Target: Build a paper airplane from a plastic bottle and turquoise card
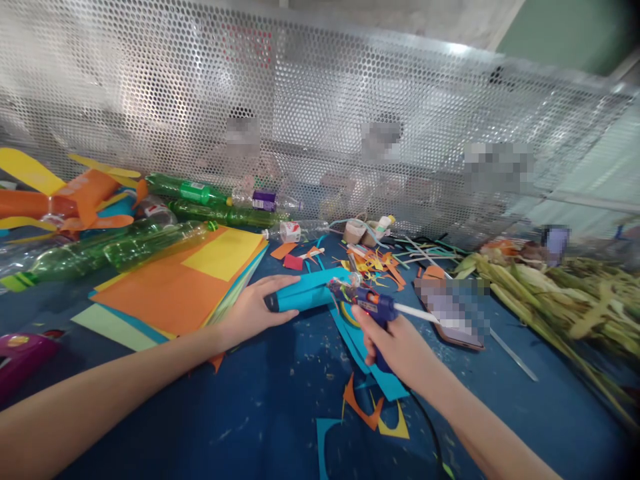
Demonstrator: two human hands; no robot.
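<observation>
My left hand [253, 310] is closed around a bottle wrapped in blue paper [307, 291], which lies sideways with its dark base at my palm. My right hand [395, 343] grips a dark blue hot glue gun [383, 308]; a white glue stick [417, 313] juts from its back. The gun's nozzle is at the neck end of the wrapped bottle, over the blue paper; whether it touches is too small to tell. Blue paper strips [357, 350] lie beneath the gun, and its black cord [433, 427] trails toward me.
Coloured paper sheets [165, 297] are stacked left, beside green plastic bottles [145, 243] and an orange bottle craft with yellow blades [90, 193]. Paper scraps [383, 263], a phone [450, 310] and dried corn husks [565, 293] lie right. A perforated metal screen [320, 100] stands behind.
</observation>
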